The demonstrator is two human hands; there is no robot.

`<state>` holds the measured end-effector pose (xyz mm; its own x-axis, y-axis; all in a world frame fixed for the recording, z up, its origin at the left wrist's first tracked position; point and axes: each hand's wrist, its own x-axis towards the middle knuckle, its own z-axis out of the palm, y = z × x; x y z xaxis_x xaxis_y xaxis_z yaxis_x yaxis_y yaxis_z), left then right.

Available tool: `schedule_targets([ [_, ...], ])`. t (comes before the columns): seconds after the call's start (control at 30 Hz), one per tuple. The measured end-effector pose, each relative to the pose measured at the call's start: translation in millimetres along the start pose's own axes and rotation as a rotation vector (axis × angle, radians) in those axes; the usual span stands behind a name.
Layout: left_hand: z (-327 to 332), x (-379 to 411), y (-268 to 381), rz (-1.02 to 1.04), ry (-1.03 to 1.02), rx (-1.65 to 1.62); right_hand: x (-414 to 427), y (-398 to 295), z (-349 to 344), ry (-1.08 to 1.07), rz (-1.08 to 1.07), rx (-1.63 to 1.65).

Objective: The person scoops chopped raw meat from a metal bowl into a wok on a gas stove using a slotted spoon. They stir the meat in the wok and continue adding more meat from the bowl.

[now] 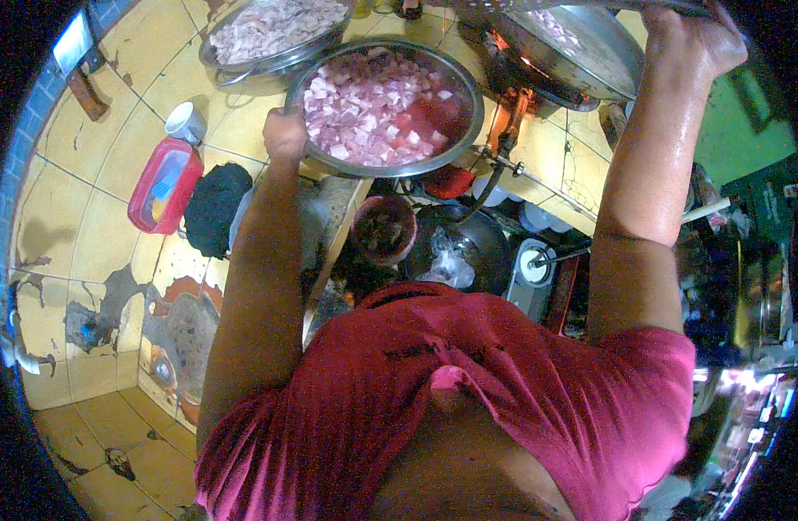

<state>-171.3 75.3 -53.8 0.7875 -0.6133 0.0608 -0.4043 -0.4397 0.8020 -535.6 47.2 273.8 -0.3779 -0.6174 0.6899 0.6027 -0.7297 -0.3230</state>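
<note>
My left hand (pixel 286 133) grips the left rim of a large round metal basin (pixel 389 170), whose near edge reaches over the counter's edge. Cubes of raw meat (pixel 373 117) fill it, with reddish liquid at the right. At the upper right, my right hand (pixel 698 39) is closed on a dark metal utensil (pixel 588 5), partly cut off by the picture's top edge; its full shape is hidden. Below that utensil a wide metal pan (pixel 594 71) stands over a burner with orange flames (pixel 498 40) and holds pale meat pieces and cloudy liquid.
A second basin (pixel 275 60) of pale meat stands at the upper left. A cleaver (pixel 80 71), a white cup (pixel 187 124), a red plastic container (pixel 184 189) and a black bag (pixel 218 208) lie left. A gas pipe (pixel 555 189) runs along the counter edge, above a dark wok (pixel 490 254).
</note>
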Motion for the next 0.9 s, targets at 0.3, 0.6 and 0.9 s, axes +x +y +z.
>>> schedule_targets([
  [0.3, 11, 16, -15, 0.073, 0.002, 0.107, -26, 11, 2, 0.144, 0.018, -0.065],
  [0.6, 7, 11, -11, 0.04, -0.041, 0.11, 6, 0, -35, 0.183, 0.101, -0.136],
  [0.9, 25, 22, -17, 0.171, -0.01, 0.189, 208, -49, -157, 0.205, 0.549, 0.568],
])
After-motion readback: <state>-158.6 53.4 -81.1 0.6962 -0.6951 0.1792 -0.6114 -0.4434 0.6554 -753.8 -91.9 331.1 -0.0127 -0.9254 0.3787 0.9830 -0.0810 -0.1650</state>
